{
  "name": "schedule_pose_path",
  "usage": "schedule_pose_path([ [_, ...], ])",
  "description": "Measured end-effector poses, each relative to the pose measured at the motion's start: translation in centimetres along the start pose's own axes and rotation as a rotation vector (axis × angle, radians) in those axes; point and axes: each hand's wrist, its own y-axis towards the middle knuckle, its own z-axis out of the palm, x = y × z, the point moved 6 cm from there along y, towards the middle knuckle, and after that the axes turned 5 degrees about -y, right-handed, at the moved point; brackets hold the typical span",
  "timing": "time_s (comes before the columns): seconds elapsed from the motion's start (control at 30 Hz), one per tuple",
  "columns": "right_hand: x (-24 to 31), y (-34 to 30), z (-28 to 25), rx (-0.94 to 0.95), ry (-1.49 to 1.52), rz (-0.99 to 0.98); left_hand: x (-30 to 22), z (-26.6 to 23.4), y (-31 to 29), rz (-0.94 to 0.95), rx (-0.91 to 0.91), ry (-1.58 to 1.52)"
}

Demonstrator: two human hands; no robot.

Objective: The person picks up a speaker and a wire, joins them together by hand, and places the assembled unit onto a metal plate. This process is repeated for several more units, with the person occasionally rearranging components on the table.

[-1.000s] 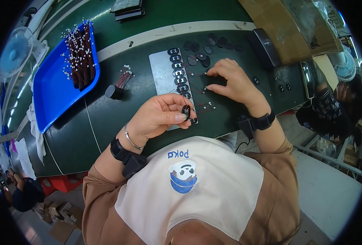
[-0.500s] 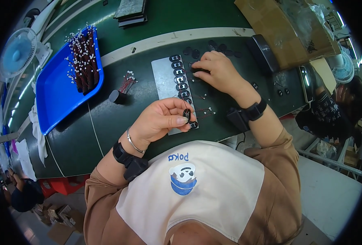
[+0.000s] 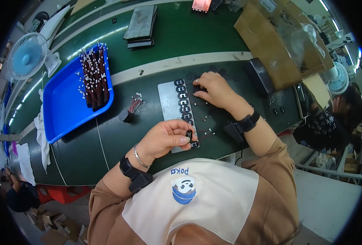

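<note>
My left hand (image 3: 166, 139) pinches a small black oval part (image 3: 188, 134) with thin dark red wires between thumb and fingers. It is held over the near end of a flat silver metal plate (image 3: 167, 98). Along the plate's right edge runs a column of similar black oval parts (image 3: 183, 102), partly covered by my left fingers. My right hand (image 3: 218, 90) is just right of the plate's far end. Its thumb and index finger close around a dark flat piece (image 3: 197, 88), whose outline is hard to make out. Beyond that hand lie several black flat pieces (image 3: 226, 74).
On the left, a blue tray (image 3: 60, 112) holds wire bundles (image 3: 94, 77) with white connectors. A black-wrapped wire bundle (image 3: 126, 116) lies between tray and plate. A black box (image 3: 259, 75) and a cardboard carton (image 3: 277, 45) stand at right. Stacked metal plates (image 3: 141, 25) sit at the back.
The whole view has shifted, so the table sits lower in the picture. My left hand still holds the oval part over the plate. My right hand stays near the plate's far end.
</note>
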Motion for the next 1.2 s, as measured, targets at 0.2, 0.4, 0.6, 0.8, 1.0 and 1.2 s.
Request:
schedule_pose_path([
  [0.2, 0.4, -1.1, -0.8, 0.011, -0.021, -0.033, -0.1, -0.1, 0.2, -0.001, -0.003, -0.008],
  [0.4, 0.3, -3.0, -2.5, -0.033, 0.006, -0.037, 0.1, -0.3, 0.3, -0.005, 0.006, -0.018],
  [0.6, -1.0, -4.3, -2.7, -0.11, 0.094, 0.117, -0.1, -0.1, 0.4, -0.009, 0.009, 0.009],
  [0.8, -0.2, -3.7, -1.9, -0.114, 0.011, 0.07, 0.0, -0.1, 0.3, 0.0, -0.023, 0.032],
  [1.0, -0.4, -3.0, -1.7, -0.049, -0.013, 0.011, 0.0, -0.1, 0.2, 0.012, 0.007, 0.023],
  [1.2, 1.6, -3.7, -4.6, -0.127, 0.289, 0.141, -0.4, -0.1, 0.2, 0.031, 0.024, -0.057],
])
